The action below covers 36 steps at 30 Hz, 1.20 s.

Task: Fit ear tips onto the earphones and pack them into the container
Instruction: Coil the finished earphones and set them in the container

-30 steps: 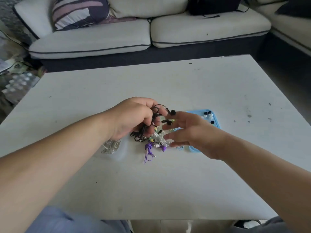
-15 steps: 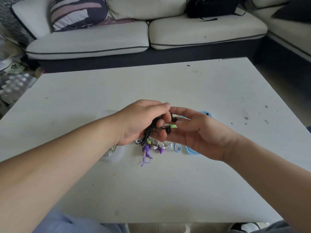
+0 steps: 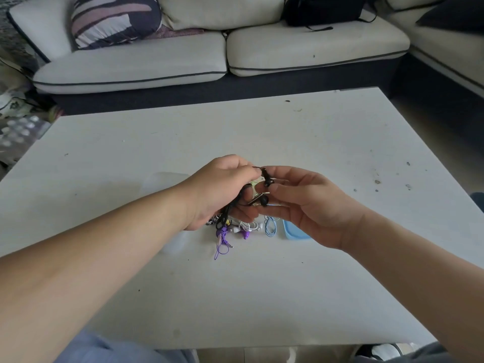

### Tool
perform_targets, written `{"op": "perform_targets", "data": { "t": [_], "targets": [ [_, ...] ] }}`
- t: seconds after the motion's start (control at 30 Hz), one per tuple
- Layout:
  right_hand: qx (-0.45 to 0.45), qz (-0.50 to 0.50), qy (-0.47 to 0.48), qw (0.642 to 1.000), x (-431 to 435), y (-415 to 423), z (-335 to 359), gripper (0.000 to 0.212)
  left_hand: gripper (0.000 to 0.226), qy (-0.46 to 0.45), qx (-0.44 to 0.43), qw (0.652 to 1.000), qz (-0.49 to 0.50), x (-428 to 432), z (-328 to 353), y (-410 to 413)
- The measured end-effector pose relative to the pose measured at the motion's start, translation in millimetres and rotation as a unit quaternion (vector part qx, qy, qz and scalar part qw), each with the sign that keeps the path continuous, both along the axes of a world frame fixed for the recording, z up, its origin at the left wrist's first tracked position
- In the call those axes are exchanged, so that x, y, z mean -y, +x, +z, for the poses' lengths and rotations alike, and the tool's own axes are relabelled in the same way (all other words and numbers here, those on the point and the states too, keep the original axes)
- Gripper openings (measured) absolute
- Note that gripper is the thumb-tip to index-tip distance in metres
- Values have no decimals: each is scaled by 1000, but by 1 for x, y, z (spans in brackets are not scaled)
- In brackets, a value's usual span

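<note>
Closing in since a second ago, the right hand (image 3: 314,205) now pinches an earbud (image 3: 268,182); I see the left hand (image 3: 220,189) gripping the black earphones (image 3: 262,200), just left of the blue container (image 3: 293,233).

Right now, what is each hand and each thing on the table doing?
left hand: grips the bundled cable of the black earphones.
right hand: pinches one black earbud.
black earphones: held up between both hands.
purple earphones: lying tangled on the table.
white earphones: lying in the pile.
blue cable: coiled on the table.
blue tray: on the table, mostly hidden behind the right hand.
</note>
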State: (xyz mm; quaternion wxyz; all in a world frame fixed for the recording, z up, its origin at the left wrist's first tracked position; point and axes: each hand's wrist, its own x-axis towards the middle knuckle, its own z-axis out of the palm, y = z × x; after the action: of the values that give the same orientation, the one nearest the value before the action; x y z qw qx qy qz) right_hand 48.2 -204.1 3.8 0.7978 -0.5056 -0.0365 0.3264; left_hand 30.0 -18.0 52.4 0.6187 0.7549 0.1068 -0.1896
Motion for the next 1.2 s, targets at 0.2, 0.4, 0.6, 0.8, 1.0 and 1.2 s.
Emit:
{"op": "perform_targets", "data": {
  "t": [0.2,0.4,0.6,0.8,1.0,1.2],
  "targets": [
    [23,-8,-27,999,0,1,4,35,25,23,46,998,-35,2,2,-2],
    [9,50,-17,999,-2,-3,8,37,8,120,137,983,-18,4,-7,-1],
    [-75,7,42,996,1,3,7,41,16,106,145,984,-7,3,-11,1],
    [-80,-22,1,997,2,5,6,26,13,100,117,987,-36,0,-14,3],
    [-106,-55,7,993,3,7,6,28,13,72,110,991,12,-2,-14,6],
    [-51,-41,-80,995,4,3,0,30,23,34,72,997,-4,3,-10,4]
  ]
}}
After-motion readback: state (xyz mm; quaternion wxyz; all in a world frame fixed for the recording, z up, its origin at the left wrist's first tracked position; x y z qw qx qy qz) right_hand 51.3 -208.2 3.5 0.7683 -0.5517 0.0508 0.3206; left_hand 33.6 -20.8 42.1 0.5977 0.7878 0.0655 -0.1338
